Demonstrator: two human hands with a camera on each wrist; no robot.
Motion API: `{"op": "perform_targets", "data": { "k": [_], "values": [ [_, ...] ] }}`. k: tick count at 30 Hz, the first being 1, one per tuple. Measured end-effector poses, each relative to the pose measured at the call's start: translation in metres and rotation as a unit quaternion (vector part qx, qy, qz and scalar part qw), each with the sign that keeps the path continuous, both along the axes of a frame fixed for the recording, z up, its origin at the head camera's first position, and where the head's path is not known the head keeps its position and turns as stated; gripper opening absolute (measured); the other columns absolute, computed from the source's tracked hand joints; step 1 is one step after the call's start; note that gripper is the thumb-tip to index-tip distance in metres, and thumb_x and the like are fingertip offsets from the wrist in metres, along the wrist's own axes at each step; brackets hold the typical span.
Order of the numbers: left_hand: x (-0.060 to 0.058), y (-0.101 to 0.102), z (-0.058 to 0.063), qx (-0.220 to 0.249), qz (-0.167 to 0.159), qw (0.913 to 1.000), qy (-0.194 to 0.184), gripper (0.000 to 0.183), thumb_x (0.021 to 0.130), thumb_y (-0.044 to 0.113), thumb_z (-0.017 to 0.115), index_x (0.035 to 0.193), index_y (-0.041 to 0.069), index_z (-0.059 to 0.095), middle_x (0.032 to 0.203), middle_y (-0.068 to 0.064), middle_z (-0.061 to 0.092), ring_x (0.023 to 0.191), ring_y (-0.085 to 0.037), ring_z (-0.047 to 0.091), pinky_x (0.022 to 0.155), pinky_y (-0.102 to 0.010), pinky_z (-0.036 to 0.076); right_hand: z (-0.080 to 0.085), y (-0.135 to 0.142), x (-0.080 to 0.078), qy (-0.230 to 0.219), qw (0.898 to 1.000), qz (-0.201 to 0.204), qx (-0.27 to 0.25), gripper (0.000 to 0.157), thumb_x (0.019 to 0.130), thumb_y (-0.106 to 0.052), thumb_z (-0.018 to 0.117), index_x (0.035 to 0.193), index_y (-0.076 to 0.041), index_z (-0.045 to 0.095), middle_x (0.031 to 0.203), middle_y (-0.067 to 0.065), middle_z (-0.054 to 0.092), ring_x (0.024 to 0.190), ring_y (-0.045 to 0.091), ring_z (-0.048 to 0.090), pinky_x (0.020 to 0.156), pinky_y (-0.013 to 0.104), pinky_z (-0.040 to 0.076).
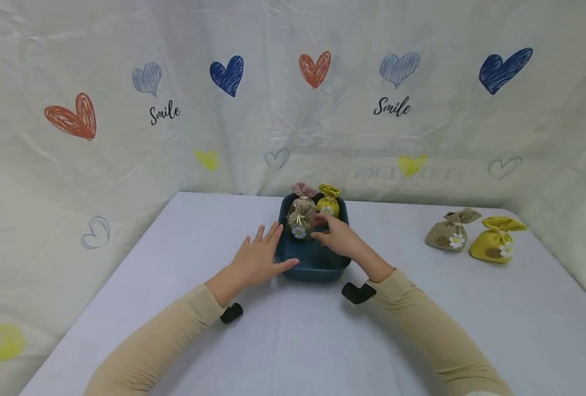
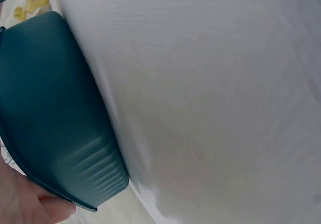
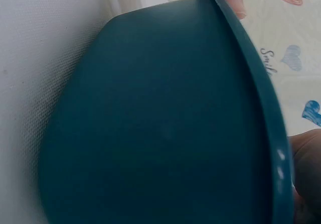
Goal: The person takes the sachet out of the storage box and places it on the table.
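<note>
My left hand (image 1: 255, 261) has its fingers spread, the fingertips and thumb lying at the left rim of a dark teal plastic basin (image 1: 318, 273). Over the basin's right side is my right hand (image 1: 340, 236), thumb and fingers bent but parted, tips right beside a brown cloth sachet (image 1: 302, 217) with a white daisy. Behind that sachet stands a pink-topped one (image 1: 303, 190), partly hidden. A yellow sachet (image 1: 329, 202) sits at the basin's back right. Both wrist views mostly show the basin's outer wall (image 2: 55, 98) (image 3: 160, 113).
On the table's right side lie another brown sachet (image 1: 446, 235) and another yellow sachet (image 1: 493, 245), each with a daisy. A white cloth covers the table (image 1: 293, 341). Behind it hangs a white sheet (image 1: 273, 121) printed with hearts.
</note>
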State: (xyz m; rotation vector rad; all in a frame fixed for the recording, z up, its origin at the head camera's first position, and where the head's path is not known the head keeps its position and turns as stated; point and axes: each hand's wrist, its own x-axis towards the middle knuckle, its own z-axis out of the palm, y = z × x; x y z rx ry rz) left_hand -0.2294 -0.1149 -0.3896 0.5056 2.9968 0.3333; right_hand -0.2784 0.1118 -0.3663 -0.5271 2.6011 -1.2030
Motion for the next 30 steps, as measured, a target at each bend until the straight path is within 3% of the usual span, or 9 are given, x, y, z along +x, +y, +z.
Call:
{"op": "perform_targets", "data": {
  "k": [6, 13, 30],
  "values": [
    [0.000, 0.001, 0.001, -0.003, -0.001, 1.0000, 0.008, 0.101, 0.095, 0.075, 0.048, 0.166, 0.011, 0.014, 0.171, -0.007, 0.013, 0.155, -0.039, 0.011, 0.118, -0.065, 0.018, -0.004, -0.005, -0.009, 0.003, 1.000, 0.006, -0.009, 0.055, 0.108, -0.007, 0.051, 0.153, 0.012, 0.026, 0.152, 0.033, 0.039, 0.122, 0.042, 0.059, 0.092, 0.046, 0.054],
    [0.000, 0.001, 0.000, -0.003, 0.001, 1.0000, 0.002, 0.101, 0.096, 0.075, 0.048, 0.166, 0.011, 0.014, 0.171, -0.007, 0.012, 0.155, -0.039, 0.010, 0.118, -0.065, 0.017, -0.009, -0.010, -0.017, 0.032, 0.999, 0.000, 0.030, 0.058, 0.105, -0.005, 0.056, 0.151, 0.016, 0.029, 0.150, 0.035, 0.040, 0.142, 0.044, 0.039, 0.113, 0.053, 0.036],
    [0.001, 0.000, -0.001, 0.002, -0.003, 1.0000, 0.005, 0.100, 0.096, 0.075, 0.046, 0.166, 0.011, 0.013, 0.171, -0.005, 0.010, 0.155, -0.038, 0.009, 0.118, -0.064, 0.017, -0.014, -0.024, -0.027, 0.034, 0.998, -0.006, 0.051, 0.064, 0.101, -0.006, 0.064, 0.150, 0.015, 0.029, 0.148, 0.034, 0.043, 0.140, 0.042, 0.042, 0.114, 0.052, 0.035]
  ]
}}
